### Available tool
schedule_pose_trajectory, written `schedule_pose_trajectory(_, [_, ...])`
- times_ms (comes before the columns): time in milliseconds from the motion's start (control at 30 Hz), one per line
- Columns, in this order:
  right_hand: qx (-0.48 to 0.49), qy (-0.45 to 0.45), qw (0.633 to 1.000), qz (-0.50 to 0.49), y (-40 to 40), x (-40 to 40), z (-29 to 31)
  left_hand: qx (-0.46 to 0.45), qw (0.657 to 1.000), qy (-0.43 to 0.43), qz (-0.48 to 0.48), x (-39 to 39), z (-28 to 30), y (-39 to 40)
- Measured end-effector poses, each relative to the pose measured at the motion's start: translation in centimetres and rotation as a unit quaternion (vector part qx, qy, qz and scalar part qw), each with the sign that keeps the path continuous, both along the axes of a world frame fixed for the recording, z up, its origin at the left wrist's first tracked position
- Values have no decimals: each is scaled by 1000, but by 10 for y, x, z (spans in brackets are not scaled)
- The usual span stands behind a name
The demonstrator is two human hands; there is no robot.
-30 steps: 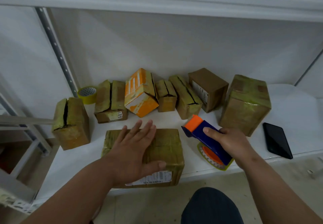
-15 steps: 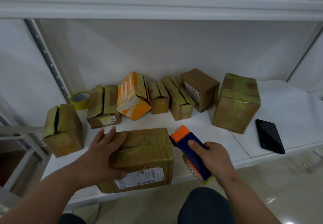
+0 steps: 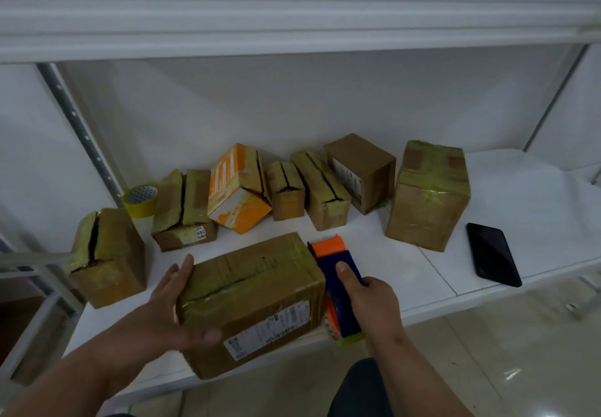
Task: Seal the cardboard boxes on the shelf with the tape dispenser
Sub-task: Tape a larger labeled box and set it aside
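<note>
At the front edge of the white shelf (image 3: 422,273), a large cardboard box (image 3: 253,296) is lying with its taped top seam facing up and a shipping label on its near side. The left hand (image 3: 169,309) is bracing the box's left end, fingers spread along the side and thumb reaching across the near face. The right hand (image 3: 367,299) is gripping the blue and orange tape dispenser (image 3: 338,273), fingers curled round its body, with the orange nose sitting against the box's right top edge. Behind, a row of smaller boxes (image 3: 322,189) is standing along the wall, some with split seams, beside a yellow tape roll (image 3: 141,200). A black phone (image 3: 492,257) is lying at the right.
</note>
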State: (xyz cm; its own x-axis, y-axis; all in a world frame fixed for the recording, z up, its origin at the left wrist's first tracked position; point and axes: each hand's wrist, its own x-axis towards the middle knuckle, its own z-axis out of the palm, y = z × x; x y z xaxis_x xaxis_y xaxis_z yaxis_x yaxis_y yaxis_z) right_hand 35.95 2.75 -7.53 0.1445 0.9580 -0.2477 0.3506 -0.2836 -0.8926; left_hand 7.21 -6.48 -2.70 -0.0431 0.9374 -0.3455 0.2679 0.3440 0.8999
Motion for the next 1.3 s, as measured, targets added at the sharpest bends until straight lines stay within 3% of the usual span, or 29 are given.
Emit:
schedule_pose_trajectory(100, [4, 12, 1000, -11, 1, -1, 0, 11, 982, 183, -47, 5, -1, 2])
schedule_pose_trajectory(233, [25, 19, 999, -43, 6, 8, 3, 66, 971, 227, 33, 16, 0, 6])
schedule_pose_trajectory(367, [62, 49, 993, -92, 10, 27, 12, 110, 969, 168, 145, 32, 6, 14])
schedule_pose_trajectory(500, [87, 78, 987, -113, 12, 42, 19, 138, 966, 107, 189, 57, 18, 34])
schedule_pose_trajectory(733, [134, 119, 967, -183, 19, 72, 33, 124, 969, -140, 163, 107, 43, 91])
schedule_pose_trajectory(967, [218, 146, 939, -222, 36, 112, 63, 76, 960, -209, 168, 170, 68, 147])
schedule_pose_trajectory(1300, [262, 162, 917, -251, 72, 160, 82, -21, 928, -341, 148, 268, 101, 226])
